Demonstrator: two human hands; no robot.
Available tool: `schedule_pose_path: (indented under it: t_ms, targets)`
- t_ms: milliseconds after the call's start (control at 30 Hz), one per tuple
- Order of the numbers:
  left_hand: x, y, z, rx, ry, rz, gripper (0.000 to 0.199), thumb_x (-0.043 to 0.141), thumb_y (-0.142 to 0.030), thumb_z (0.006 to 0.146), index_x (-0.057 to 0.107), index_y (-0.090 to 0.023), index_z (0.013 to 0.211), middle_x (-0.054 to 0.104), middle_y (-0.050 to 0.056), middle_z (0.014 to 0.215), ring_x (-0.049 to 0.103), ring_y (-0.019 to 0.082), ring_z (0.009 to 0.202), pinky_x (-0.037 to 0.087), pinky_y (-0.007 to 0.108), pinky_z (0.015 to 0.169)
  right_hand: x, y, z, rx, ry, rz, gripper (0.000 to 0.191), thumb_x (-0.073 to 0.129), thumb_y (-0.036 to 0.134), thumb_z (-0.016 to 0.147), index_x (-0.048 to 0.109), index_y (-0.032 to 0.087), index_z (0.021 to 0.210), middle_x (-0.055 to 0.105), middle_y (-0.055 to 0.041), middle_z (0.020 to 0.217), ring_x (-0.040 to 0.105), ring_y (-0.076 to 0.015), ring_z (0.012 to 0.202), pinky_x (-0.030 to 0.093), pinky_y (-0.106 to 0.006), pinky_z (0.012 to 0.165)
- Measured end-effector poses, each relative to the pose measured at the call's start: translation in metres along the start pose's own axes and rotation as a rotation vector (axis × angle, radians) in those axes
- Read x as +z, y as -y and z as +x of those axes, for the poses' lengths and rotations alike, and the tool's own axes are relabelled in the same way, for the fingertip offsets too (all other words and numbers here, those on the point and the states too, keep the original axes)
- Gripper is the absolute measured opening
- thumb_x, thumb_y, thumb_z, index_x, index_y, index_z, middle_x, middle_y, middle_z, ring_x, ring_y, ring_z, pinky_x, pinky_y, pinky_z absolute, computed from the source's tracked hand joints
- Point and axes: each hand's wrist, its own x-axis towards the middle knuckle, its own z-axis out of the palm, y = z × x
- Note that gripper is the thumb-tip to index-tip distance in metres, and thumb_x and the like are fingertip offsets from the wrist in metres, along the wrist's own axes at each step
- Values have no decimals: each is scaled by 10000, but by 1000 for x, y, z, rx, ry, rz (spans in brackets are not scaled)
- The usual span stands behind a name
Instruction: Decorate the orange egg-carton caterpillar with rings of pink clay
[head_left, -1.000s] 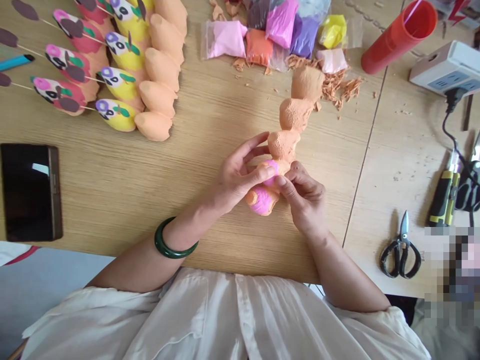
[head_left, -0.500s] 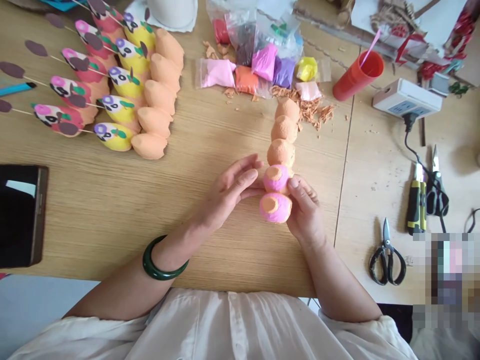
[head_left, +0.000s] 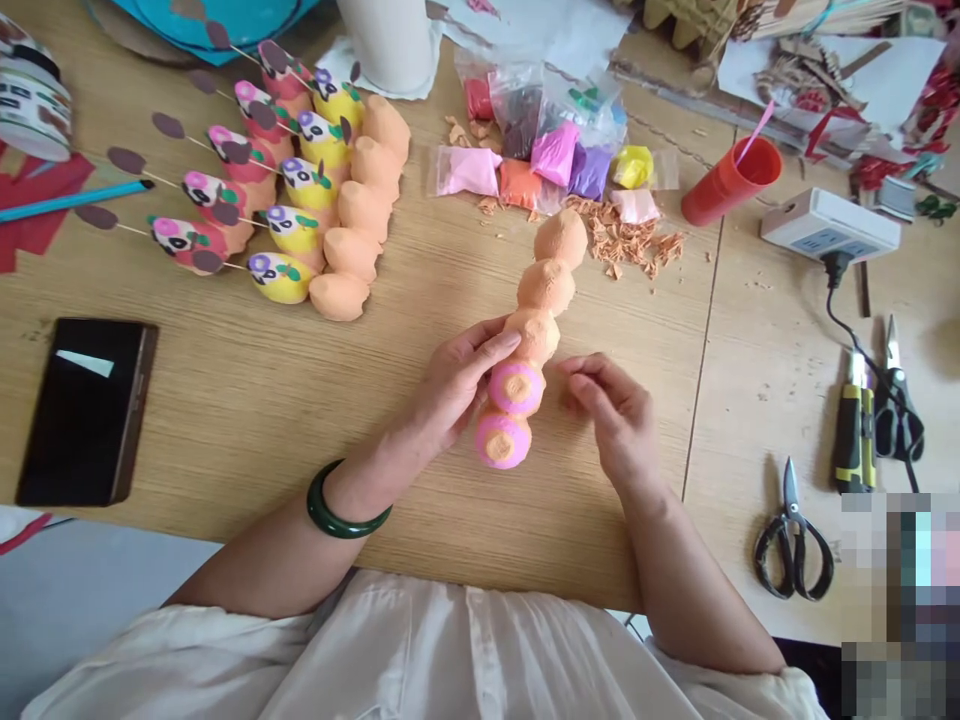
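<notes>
A row of joined orange rounded shapes (head_left: 546,287) runs up and slightly right from the middle of the view. Its two nearest bumps are covered in pink, each with an orange patch in the centre. My left hand (head_left: 469,385) grips the row from the left, thumb on the third bump from the near end. Just right of the row, my right hand (head_left: 611,405) is apart from it, thumb and curled fingers pressed together; whether anything small is between them cannot be made out.
Painted bird-like rows (head_left: 281,225) stand at upper left, above a phone (head_left: 86,410). Bags of coloured clay (head_left: 555,153), orange shavings (head_left: 634,238) and a red cup (head_left: 731,180) lie beyond the hands. Scissors (head_left: 793,535), a cutter (head_left: 855,430) and a power strip (head_left: 829,225) are at right.
My left hand has taken hold of the row, and my right hand has let go and moved off it. The row has shifted left and tilted. The camera view has also shifted.
</notes>
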Motion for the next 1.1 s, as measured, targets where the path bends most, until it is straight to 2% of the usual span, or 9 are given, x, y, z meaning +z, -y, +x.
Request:
schedule_pose_path:
  t_ms: [67, 133, 300, 433, 567, 700, 900, 1100]
  targets:
    - [-2, 3, 2, -10, 20, 31, 376, 910, -597, 793, 802, -276, 955, 736, 31, 903, 628, 176, 748, 535, 336, 670, -3, -3, 3, 34, -91, 123, 139, 748, 205, 839, 811, 256, 952, 619, 28, 790, 574, -124, 682, 527, -298, 667]
    - [-4, 5, 2, -6, 24, 55, 378, 903, -579, 809, 799, -275, 1008, 727, 24, 906, 619, 164, 739, 529, 328, 658, -3, -7, 5, 57, -126, 238, 202, 742, 147, 762, 799, 255, 923, 670, 13, 863, 637, -134, 749, 597, -297, 709]
    - [-2, 7, -1, -1, -35, 32, 417, 927, -521, 805, 782, -250, 1088, 724, 17, 958, 642, 147, 770, 551, 300, 667, 1, -8, 9, 90, -152, 409, 96, 848, 222, 796, 804, 228, 881, 765, -20, 980, 740, -146, 871, 709, -303, 813]
    - [-1, 9, -2, 21, -99, 7, 454, 923, -503, 788, 801, -246, 1142, 739, 25, 960, 648, 155, 782, 537, 287, 651, 3, -7, 10, 106, -136, 474, 136, 901, 237, 799, 815, 229, 903, 781, -4, 964, 739, -120, 822, 717, -264, 781]
    - [-1, 12, -4, 124, -100, 94, 331, 817, -498, 896, 808, -237, 1100, 747, 28, 958, 653, 172, 806, 523, 292, 672, 3, -5, 10, 121, -132, 506, 88, 859, 230, 832, 821, 220, 910, 764, 4, 909, 697, -93, 748, 688, -210, 693]
    - [1, 9, -6, 152, -110, 115, 223, 774, -441, 942, 791, -239, 1034, 736, 19, 931, 645, 172, 791, 517, 291, 671, 5, -2, 10, 160, -122, 515, 75, 831, 223, 836, 840, 203, 907, 738, 9, 837, 647, -80, 665, 672, -206, 643]
    - [7, -2, -6, 65, -109, -127, 248, 782, -416, 868, 671, -202, 806, 567, 3, 730, 514, 125, 668, 487, 241, 586, 7, 0, 7, 155, -59, 490, 77, 848, 263, 850, 858, 203, 896, 709, 3, 821, 624, -89, 651, 660, -236, 612]
    - [7, -4, -4, 34, -94, -174, 287, 824, -446, 814, 649, -223, 771, 567, 0, 728, 533, 122, 665, 507, 223, 594, 8, 0, 5, 88, -71, 424, 150, 921, 310, 811, 861, 266, 940, 696, 20, 841, 618, -111, 705, 696, -297, 701]
